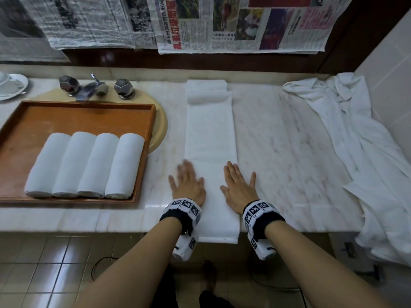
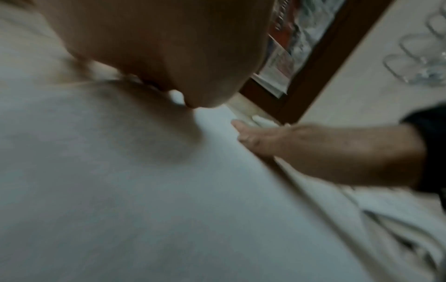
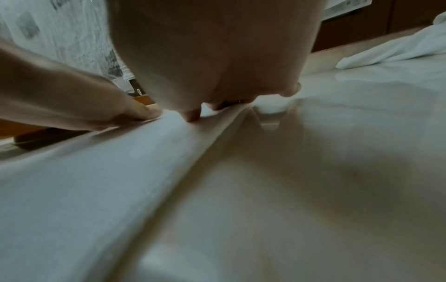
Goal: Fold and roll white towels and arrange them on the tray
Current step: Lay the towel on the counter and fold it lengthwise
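A long folded white towel (image 1: 210, 138) lies lengthwise on the marble counter (image 1: 278, 141), its far end bunched into a small fold and its near end hanging over the front edge. My left hand (image 1: 188, 182) lies flat with spread fingers on the towel's left edge, blurred. My right hand (image 1: 239, 185) lies flat on its right edge. The wrist views show the same towel (image 2: 169, 190) (image 3: 84, 181) under each palm, fingers straight. At the left, a wooden tray (image 1: 142, 152) holds several rolled white towels (image 1: 86, 165) side by side.
A heap of loose white towels (image 1: 355, 134) covers the counter's right end and hangs over the edge. Chrome taps (image 1: 93, 87) stand behind the tray, a white dish (image 1: 13, 85) at far left. Newspaper (image 1: 233, 25) hangs on the back wall. Tiled floor lies below.
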### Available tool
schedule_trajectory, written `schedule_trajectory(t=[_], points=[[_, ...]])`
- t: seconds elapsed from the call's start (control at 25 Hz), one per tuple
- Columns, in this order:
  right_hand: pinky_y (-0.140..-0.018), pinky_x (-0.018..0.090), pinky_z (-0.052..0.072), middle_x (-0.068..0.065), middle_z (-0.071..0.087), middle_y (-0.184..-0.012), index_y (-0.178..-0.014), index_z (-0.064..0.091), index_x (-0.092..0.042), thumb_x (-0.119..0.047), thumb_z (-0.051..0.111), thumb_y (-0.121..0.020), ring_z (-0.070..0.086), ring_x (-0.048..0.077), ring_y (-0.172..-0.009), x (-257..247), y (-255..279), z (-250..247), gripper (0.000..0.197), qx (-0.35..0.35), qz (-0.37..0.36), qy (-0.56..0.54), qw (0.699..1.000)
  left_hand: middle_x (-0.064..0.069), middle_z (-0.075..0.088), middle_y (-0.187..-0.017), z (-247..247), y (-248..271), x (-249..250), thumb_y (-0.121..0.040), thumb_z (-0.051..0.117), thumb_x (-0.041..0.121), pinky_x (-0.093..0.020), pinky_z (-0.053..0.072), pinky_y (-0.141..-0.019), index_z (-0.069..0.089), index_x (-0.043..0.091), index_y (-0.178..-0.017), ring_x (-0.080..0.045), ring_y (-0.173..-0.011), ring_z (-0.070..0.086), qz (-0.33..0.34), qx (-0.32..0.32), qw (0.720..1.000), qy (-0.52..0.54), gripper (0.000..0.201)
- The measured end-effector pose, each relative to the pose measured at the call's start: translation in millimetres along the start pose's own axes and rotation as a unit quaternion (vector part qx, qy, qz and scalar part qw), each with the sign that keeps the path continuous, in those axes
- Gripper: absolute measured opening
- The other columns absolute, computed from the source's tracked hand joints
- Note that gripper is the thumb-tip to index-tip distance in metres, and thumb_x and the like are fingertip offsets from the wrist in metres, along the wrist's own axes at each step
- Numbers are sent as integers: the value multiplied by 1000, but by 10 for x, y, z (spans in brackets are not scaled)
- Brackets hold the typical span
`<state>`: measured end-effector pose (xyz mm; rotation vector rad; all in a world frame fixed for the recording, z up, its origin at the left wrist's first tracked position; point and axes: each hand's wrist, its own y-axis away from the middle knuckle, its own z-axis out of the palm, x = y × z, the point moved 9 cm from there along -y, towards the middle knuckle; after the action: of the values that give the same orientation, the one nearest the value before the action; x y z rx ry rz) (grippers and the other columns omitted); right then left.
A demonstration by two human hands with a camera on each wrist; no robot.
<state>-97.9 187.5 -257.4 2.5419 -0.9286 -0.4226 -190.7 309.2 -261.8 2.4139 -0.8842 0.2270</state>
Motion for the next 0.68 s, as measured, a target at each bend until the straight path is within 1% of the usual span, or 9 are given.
schedule_trajectory(t=[0.04, 0.08, 0.2, 0.24, 0.28, 0.36, 0.4, 0.52, 0.68], points=[[-113, 65, -6, -4, -28, -158, -152, -15, -14, -39, 19, -104, -22, 11, -145, 1, -3, 13, 64, -3, 3, 3, 1000, -8, -25, -158, -89, -28, -105, -103, 17, 41, -49, -12, -118, -14, 7, -152, -23, -146, -22, -77, 15, 996, 33, 67], [-113, 66, -6, -4, -28, -157, -152, -16, -14, -39, 19, -104, -23, 11, -145, -7, -8, 19, 64, -7, 6, 4, 1000, -10, -24, -158, -149, -57, -61, -103, 17, 40, -49, -12, -118, -13, 5, -152, -24, -146, -21, -85, 26, 995, 44, 67], [-111, 67, -9, -4, -30, -156, -151, -17, -15, -42, 16, -104, -26, 11, -144, -17, -28, 18, 64, -13, 9, 2, 1000, -2, -19, -160, -32, -73, 540, -105, 16, 37, -44, -9, -118, -9, 13, -154, -18, -148, -15, 170, -31, 985, 23, 60], [-110, 68, -9, -3, -30, -156, -151, -18, -15, -42, 16, -104, -26, 11, -144, -10, -28, 22, 64, -12, 10, 6, 1000, 0, -18, -161, 0, -98, 556, -105, 16, 36, -43, -9, -119, -9, 15, -154, -17, -148, -14, 204, -53, 977, 12, 59], [-110, 68, -9, -3, -30, -156, -151, -18, -14, -42, 16, -104, -26, 11, -144, 4, -26, 29, 64, -12, 11, 12, 1000, 0, -18, -161, -42, -186, 438, -105, 18, 35, -44, -9, -119, -9, 15, -154, -16, -148, -14, 174, -49, 983, 16, 59], [-111, 68, -7, -3, -31, -156, -151, -18, -14, -41, 17, -104, -26, 11, -144, 14, -29, 45, 65, -15, 16, 11, 1000, -7, -18, -161, -275, -332, 11, -105, 22, 30, -45, -8, -119, -9, 9, -154, -20, -149, -14, 32, 0, 999, 44, 61], [-111, 68, -7, -3, -31, -156, -151, -19, -15, -40, 18, -104, -26, 11, -144, 6, -36, 46, 65, -18, 21, 1, 1000, -9, -17, -161, -342, -343, -85, -105, 23, 28, -43, -8, -119, -8, 6, -153, -21, -149, -13, 21, 8, 999, 26, 62], [-111, 67, -7, -5, -32, -156, -151, -18, -16, -38, 20, -104, -26, 10, -144, -15, -133, 16, 65, -27, 28, -25, 999, -3, -17, -161, -221, -220, 129, -105, 25, 23, -38, -8, -119, -8, 11, -154, -16, -149, -12, 191, -32, 979, -68, 60], [-112, 66, -10, -5, -31, -156, -152, -17, -16, -39, 19, -104, -24, 10, -145, 28, -413, -148, 64, -21, 19, -14, 1000, 1, -21, -160, -168, -457, 125, -105, 24, 23, -42, -7, -119, -10, 14, -154, -14, -148, -14, 179, -60, 975, -116, 60]])
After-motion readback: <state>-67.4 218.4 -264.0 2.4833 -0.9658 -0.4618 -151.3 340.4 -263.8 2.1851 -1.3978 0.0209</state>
